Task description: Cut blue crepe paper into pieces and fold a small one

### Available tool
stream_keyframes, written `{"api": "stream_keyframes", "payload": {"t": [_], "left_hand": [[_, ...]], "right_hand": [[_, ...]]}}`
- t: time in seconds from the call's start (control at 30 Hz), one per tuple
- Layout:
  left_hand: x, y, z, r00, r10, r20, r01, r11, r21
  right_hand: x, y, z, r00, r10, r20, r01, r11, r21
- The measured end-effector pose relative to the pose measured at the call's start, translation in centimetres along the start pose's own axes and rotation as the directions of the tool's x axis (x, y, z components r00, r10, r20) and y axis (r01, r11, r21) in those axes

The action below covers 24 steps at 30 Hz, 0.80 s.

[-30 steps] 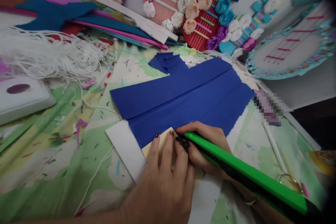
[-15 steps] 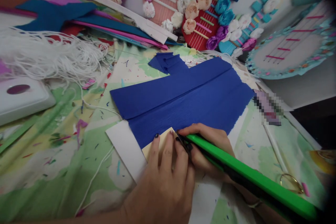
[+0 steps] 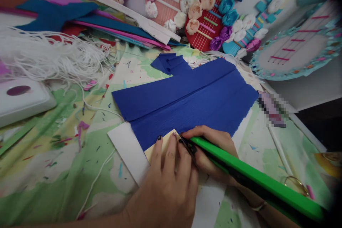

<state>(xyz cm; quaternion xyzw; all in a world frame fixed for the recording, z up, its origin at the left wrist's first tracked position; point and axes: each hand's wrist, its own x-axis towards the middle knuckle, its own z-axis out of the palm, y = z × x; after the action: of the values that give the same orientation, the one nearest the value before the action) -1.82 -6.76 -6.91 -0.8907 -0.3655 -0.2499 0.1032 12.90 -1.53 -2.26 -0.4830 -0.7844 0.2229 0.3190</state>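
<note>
My left hand (image 3: 171, 178) lies with its fingers stretched out, pressing on a cream piece of card (image 3: 167, 140). The card rests over the lower edge of a large sheet of dark blue paper (image 3: 184, 96), which has a long crease. My right hand (image 3: 213, 149) is closed around a long green and black tool that looks like a utility knife (image 3: 253, 174). Its dark front end is at the card's right edge, close to my left fingertips, and my right hand partly hides it. White card (image 3: 128, 149) shows under the blue paper.
White string (image 3: 53, 53) lies tangled at the left above a white device (image 3: 25, 99). Coloured sheets (image 3: 61, 14) are stacked behind. Several flower-decorated guitar shapes, one red (image 3: 197, 32), lean on the wall. Scraps litter the patterned cloth (image 3: 101, 178); a folded blue piece (image 3: 169, 64) lies farther back.
</note>
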Motion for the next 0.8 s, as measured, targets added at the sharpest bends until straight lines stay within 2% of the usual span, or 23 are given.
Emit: {"api": "stream_keyframes", "payload": {"t": [0.17, 0.37, 0.53, 0.8], "left_hand": [[-0.09, 0.04, -0.01, 1.000, 0.010, -0.016, -0.010, 1.000, 0.004], [-0.05, -0.05, -0.03, 1.000, 0.004, -0.004, -0.004, 1.000, 0.004], [0.01, -0.02, -0.07, 1.000, -0.005, -0.002, 0.005, 1.000, 0.006], [-0.19, 0.34, 0.08, 1.000, -0.024, -0.009, 0.024, 1.000, -0.017]], "right_hand": [[-0.04, -0.05, 0.00, 1.000, 0.024, -0.004, -0.024, 1.000, 0.017], [0.14, -0.11, -0.33, 1.000, -0.015, -0.011, 0.015, 1.000, 0.004], [0.20, 0.01, -0.11, 1.000, 0.015, -0.012, -0.015, 0.999, -0.038], [0.38, 0.12, 0.37, 0.999, 0.047, 0.014, -0.047, 0.999, 0.008]]}}
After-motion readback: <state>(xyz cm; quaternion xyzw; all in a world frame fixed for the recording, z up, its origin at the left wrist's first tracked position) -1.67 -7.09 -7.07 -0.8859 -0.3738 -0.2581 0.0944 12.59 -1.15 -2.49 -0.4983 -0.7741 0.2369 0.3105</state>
